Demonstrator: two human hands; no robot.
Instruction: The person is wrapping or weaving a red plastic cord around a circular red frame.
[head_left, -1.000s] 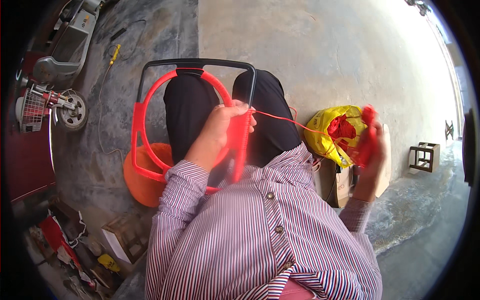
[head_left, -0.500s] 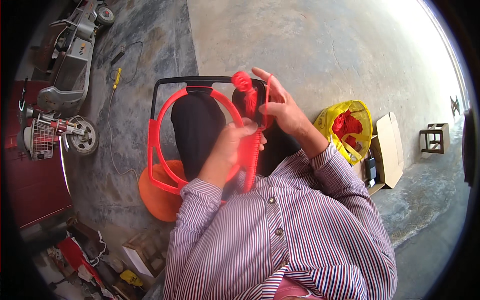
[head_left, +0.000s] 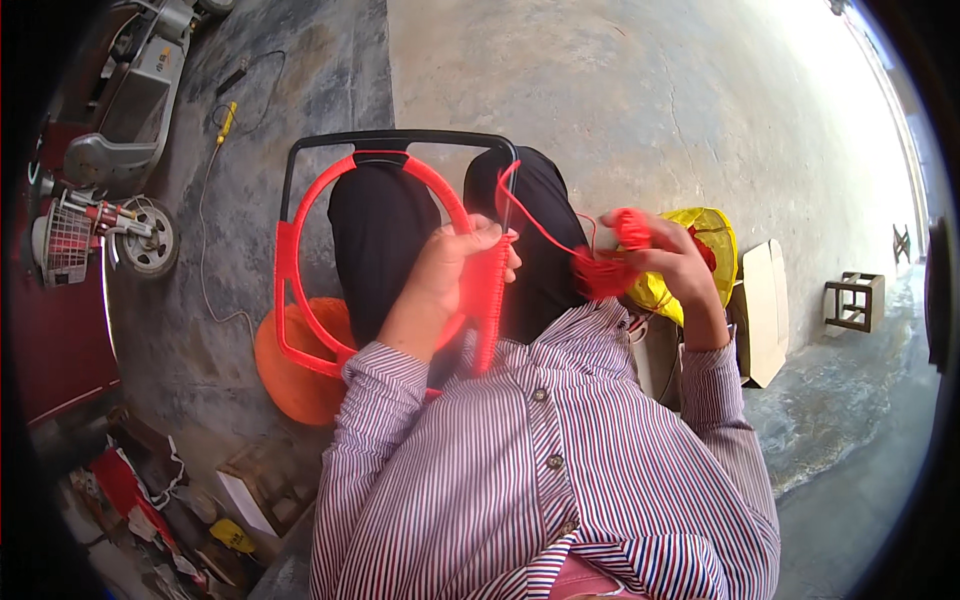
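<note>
A rounded-square black frame with a ring inside it rests over my lap, tilted. The ring and much of the frame's sides are wrapped in red cord. My left hand is closed around the frame's right side, where the wrapping ends below bare black. From there a loose red strand runs to a bundle of red cord. My right hand, out to the right, has its fingers curled around that bundle, in front of the yellow bag.
A yellow bag with red material inside stands at right, by an open cardboard box. Farther right is a small wooden stool. An orange round seat lies left of my legs. A scooter and a cable are at left.
My right hand has moved from the frame's right side out to the right, carrying the cord bundle and drawing the strand long. My left hand keeps its grip; the frame appears slightly farther left.
</note>
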